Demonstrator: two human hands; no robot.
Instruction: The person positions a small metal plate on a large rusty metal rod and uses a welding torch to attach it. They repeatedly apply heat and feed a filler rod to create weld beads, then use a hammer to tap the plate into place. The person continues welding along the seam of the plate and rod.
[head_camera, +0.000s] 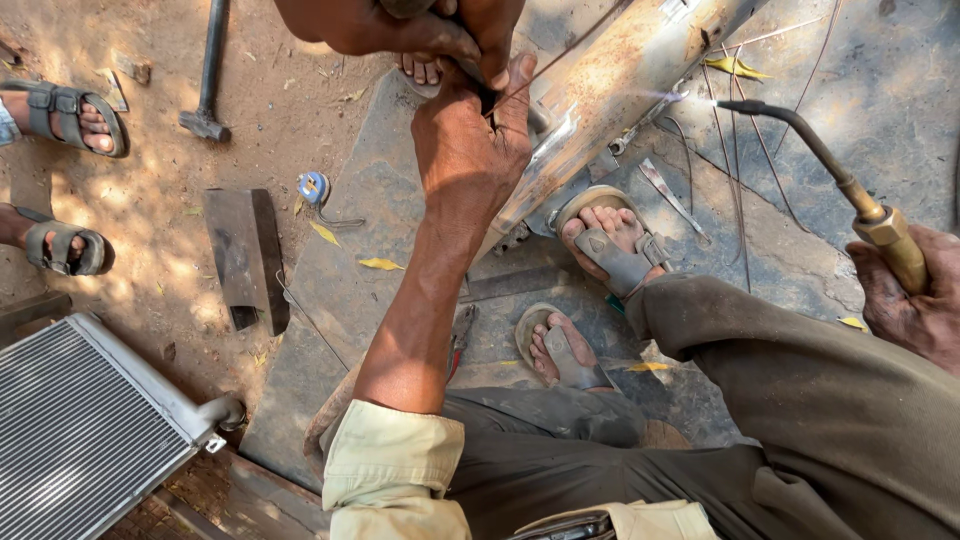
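The person sat low over a dark stone slab (350, 240), knees apart, both sandalled feet planted on it. The left hand (470, 140) was stretched forward, fingers closed in a pinch around a thin filler rod (570, 55) that ran up and to the right across a long metal pipe (600, 90). The pipe lay slanted across the slab, its lower end just beside the person's right foot (610, 235). The right hand (915, 300) was wrapped shut around the brass handle of a gas torch (800, 140); the torch's dark bent neck reached left, its tip close to the pipe's side, where a small pale flame (670, 97) showed against the metal.

Another person's hand (400, 25) came in from the top edge, pressing down near the left hand's fingers; what it gripped I could not make out. Loose wire rods (740, 180) lay on the slab between pipe and torch. On the dirt to the left sat a hammer (207, 80), a flat dark metal block (247, 255) and a small blue tape measure (313, 187). A finned radiator (80, 430) filled the lower left corner, and a bystander's two sandalled feet (70, 115) stood at the left edge.
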